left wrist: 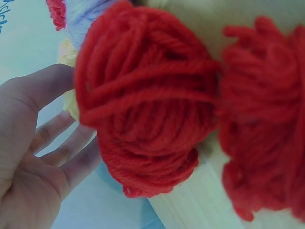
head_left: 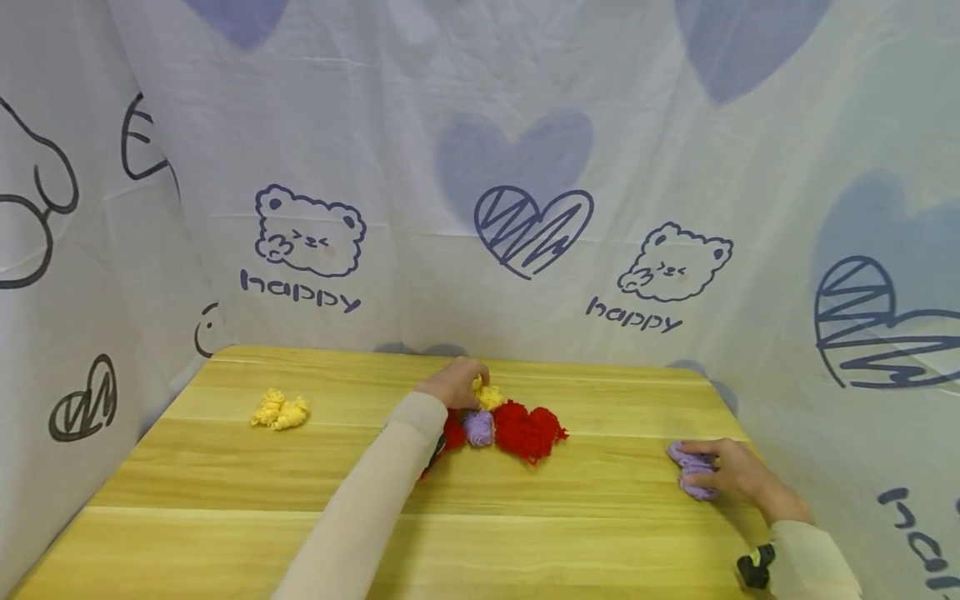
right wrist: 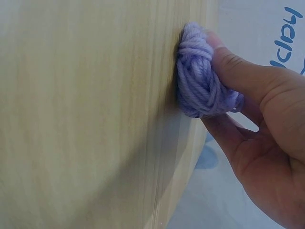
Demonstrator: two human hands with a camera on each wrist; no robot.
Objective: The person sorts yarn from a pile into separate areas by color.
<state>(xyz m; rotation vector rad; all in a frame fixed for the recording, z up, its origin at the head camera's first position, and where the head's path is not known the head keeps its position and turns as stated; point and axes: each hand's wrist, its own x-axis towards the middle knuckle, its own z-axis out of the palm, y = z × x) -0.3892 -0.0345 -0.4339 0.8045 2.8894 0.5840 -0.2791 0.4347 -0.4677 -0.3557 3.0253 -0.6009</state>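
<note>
At the far middle of the table, my left hand (head_left: 456,383) pinches a small yellow yarn ball (head_left: 489,396). The left wrist view shows the thumb and fingers around its edge, with most of the yellow yarn (left wrist: 69,107) hidden behind a red yarn ball (left wrist: 147,95). Beside that hand lie a purple yarn ball (head_left: 478,428) and red yarn balls (head_left: 528,432), one partly covered by the left sleeve. Near the right edge of the table, my right hand (head_left: 742,477) grips a purple yarn bundle (right wrist: 200,78) between thumb and fingers.
Yellow yarn balls (head_left: 281,410) lie together at the left of the wooden table (head_left: 225,517). A white curtain (head_left: 420,250) printed with hearts and bears hangs behind the table and along both sides. A small black object (head_left: 756,567) sits at the right wrist.
</note>
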